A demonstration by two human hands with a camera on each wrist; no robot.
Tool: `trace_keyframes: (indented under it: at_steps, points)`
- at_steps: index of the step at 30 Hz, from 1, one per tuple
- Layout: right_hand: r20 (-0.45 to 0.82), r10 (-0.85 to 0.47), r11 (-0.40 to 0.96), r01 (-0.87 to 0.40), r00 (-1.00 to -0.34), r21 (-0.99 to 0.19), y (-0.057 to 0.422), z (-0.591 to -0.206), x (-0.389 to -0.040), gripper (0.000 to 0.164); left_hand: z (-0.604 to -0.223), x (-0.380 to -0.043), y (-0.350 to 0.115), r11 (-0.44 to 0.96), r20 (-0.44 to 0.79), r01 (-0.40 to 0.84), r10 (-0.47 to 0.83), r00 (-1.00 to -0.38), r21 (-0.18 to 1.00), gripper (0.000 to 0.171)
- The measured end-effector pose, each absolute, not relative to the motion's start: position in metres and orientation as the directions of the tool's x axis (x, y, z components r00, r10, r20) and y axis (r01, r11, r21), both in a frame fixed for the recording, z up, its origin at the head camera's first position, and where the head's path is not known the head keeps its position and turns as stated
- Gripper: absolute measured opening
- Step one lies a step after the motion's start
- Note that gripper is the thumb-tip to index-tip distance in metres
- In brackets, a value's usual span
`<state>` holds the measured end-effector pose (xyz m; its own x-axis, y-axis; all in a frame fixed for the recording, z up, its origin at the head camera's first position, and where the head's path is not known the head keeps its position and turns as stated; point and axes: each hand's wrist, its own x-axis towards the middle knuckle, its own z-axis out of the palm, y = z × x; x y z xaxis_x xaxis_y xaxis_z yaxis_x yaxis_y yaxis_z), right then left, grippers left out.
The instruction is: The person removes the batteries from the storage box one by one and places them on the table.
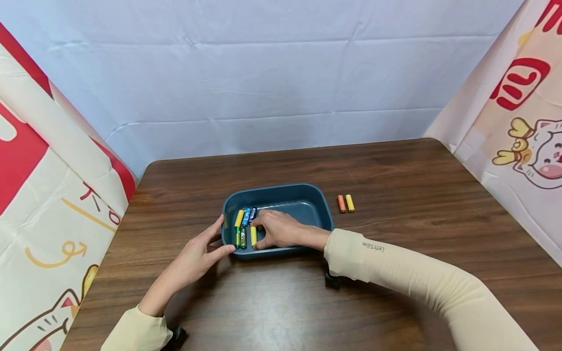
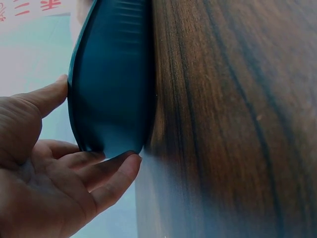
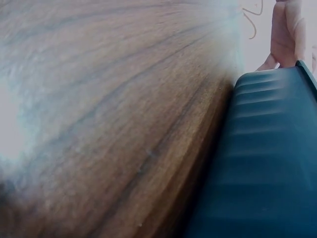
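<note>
A dark blue plastic bin (image 1: 281, 190) sits on the table. Inside its left part, batteries lie side by side in two rows: a yellow battery (image 1: 239, 218), a blue battery (image 1: 246, 217) and a dark purple battery (image 1: 252, 215) behind, green ones (image 1: 237, 238) in front. My right hand (image 1: 281, 229) reaches over the front wall and pinches another yellow battery (image 1: 253, 236) at the right end of the front row, thumb and index finger at its ends. My left hand (image 1: 199, 253) holds the bin's left front corner, thumb at the front rim and fingers around the left end.
Right of the bin, an orange battery (image 1: 341, 204) and a yellow battery (image 1: 350, 203) lie side by side on the brown wooden table (image 1: 395, 195). A pale cloth (image 1: 281, 83) hangs behind the table, with printed cloths at both sides.
</note>
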<state>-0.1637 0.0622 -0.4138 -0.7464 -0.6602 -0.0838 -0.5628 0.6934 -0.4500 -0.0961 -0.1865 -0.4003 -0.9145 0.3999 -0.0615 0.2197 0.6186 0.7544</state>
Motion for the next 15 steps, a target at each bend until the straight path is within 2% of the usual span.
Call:
trace_keyframes:
  at_steps: [7,15]
  points:
    - [-0.107,-0.664,0.681,-0.539,-0.74,-0.496,0.066,-0.41,-0.165,0.053,-0.4,-0.097,-0.186,0.625,-0.073,0.21,0.395,-0.916,0.752,0.085]
    - [-0.089,-0.681,0.629,-0.518,-0.727,-0.579,0.077,-0.404,-0.166,0.039,-0.4,-0.097,-0.185,0.636,-0.083,0.2,0.387,-0.918,0.746,0.084]
